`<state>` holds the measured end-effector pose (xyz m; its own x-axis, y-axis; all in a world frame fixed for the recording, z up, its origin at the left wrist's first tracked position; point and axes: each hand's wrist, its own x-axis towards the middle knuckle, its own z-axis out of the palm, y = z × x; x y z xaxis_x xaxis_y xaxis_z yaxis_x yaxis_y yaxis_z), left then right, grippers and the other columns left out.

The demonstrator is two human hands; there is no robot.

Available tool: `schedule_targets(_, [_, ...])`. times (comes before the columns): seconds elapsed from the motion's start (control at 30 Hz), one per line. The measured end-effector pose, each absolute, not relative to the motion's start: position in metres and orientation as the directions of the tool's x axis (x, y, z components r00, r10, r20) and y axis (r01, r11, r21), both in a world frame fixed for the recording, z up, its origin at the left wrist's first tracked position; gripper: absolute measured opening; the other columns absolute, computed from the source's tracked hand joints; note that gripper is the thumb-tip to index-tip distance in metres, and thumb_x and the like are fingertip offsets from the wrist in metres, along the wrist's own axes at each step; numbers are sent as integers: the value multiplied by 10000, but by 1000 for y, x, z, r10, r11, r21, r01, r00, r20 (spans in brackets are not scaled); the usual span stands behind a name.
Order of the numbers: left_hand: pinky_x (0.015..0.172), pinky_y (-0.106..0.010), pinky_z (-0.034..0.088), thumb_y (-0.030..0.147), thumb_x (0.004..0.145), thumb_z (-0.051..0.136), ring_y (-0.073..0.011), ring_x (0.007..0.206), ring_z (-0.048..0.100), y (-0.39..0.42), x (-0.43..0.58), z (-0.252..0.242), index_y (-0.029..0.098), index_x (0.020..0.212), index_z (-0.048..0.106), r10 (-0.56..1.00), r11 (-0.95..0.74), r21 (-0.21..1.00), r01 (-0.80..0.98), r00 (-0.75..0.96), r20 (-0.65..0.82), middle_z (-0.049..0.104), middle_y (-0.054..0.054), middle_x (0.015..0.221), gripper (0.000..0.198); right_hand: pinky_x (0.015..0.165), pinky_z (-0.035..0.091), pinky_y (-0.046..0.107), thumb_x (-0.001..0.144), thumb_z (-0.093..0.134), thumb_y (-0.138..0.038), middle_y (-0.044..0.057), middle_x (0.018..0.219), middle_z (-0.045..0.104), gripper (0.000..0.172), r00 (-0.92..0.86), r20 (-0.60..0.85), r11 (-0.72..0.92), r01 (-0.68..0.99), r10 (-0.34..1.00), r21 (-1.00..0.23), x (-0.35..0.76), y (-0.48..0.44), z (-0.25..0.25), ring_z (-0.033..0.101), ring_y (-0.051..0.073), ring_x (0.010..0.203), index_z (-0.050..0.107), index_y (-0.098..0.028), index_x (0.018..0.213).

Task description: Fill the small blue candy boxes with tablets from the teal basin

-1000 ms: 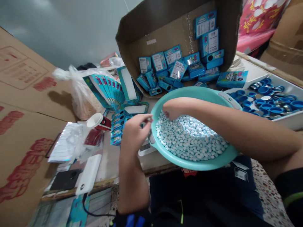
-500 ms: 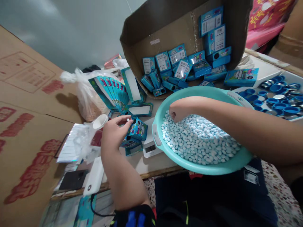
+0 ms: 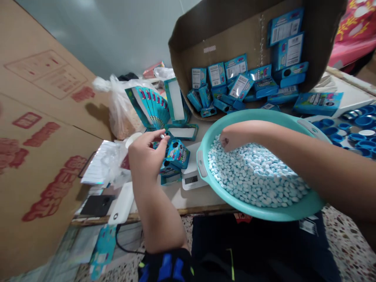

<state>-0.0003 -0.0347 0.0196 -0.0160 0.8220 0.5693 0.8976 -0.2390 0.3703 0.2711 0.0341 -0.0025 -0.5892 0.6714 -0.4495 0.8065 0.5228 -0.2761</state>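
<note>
From here the left grip [image 3: 143, 154] is pinched nearly shut, a single white tablet [image 3: 162, 136] held between thumb and forefinger, with a small blue box [image 3: 178, 154] just beside the fingertips, tilted on a little heap of similar boxes. The right grip [image 3: 232, 139] reaches over the rim of a teal basin [image 3: 205, 156], its fingers curled down into the pale blue-and-white tablets [image 3: 258, 176]; whether it has hold of any, I cannot tell. The basin sits on the desk [image 3: 176, 199], heaped with tablets and just right of a digital scale [image 3: 190, 180], whose far side its rim partly overlaps. Behind it, a tilted cardboard carton [image 3: 235, 51] holds many blue boxes, some stacked against its back wall. A fan of flat blue cartons [image 3: 149, 107] stands further left beside a plastic bag [image 3: 122, 113], and a tray of blue caps [image 3: 352, 133] lies to the right, partly hidden behind the basin. Nearer the desk's edge lie a white power bank [image 3: 122, 203] and a black phone [image 3: 96, 205].
</note>
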Motion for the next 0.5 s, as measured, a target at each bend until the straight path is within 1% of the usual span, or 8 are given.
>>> schedule_targets(0.1, [745,-290,555,331,900,727,-173,855,702,-38,0,20,249,1079,801,769,-251,408,878,-74,635,778,-32,981,211,633,396,296,891,663,-307,41,1016,759,213,-593,-466,523,804,657,-285,272,34,-2,624,194,794,777,-197,1033])
schedule_targets(0.2, [748,-276,553,319,915,722,-159,854,696,-38,12,18,233,1099,783,740,-312,457,833,-89,667,767,-28,975,213,663,406,283,896,670,-314,22,1036,761,213,-595,-464,517,803,657,-297,273,37,-8,645,195,836,776,-224,1057])
schedule_targets(0.27, [785,-277,560,269,924,709,-149,852,696,-36,32,14,214,1100,769,748,-424,481,767,-2,663,763,-27,972,194,687,411,280,897,683,-325,15,1044,761,221,-588,-454,509,808,670,-295,275,42,-12,648,193,843,774,-239,1078])
schedule_targets(0.3, [811,-281,563,237,927,700,-146,852,698,-35,46,10,205,1092,763,759,-493,490,719,81,646,762,-27,969,179,698,412,280,899,689,-331,16,1045,760,229,-583,-447,506,812,678,-292,277,45,-13,646,192,843,772,-240,1092])
schedule_targets(0.37, [849,-294,568,173,921,691,-152,866,703,-36,76,-3,190,1046,758,785,-606,509,611,356,506,764,-32,954,143,704,412,282,903,692,-319,29,1032,758,234,-561,-442,492,828,700,-271,281,51,-15,642,191,834,772,-227,1101])
schedule_targets(0.43, [863,-317,574,152,931,666,-179,905,706,-39,105,-19,166,1040,743,754,-644,505,574,588,293,760,-55,974,134,698,414,288,920,670,-318,49,1045,753,245,-528,-447,472,849,722,-239,286,56,-15,642,199,838,768,-209,1117])
schedule_targets(0.47, [857,-339,576,170,946,647,-198,915,703,-41,117,-27,153,1041,734,733,-656,462,597,651,198,751,-71,985,130,697,416,294,933,652,-335,58,1063,749,260,-509,-450,460,860,734,-222,288,58,-15,645,207,848,763,-205,1128])
schedule_targets(0.5, [842,-365,577,184,960,620,-220,916,700,-44,127,-35,142,1030,728,695,-688,390,612,710,112,739,-89,1001,136,700,421,301,945,635,-359,64,1079,744,279,-491,-451,449,870,745,-205,289,59,-16,648,218,861,756,-204,1143])
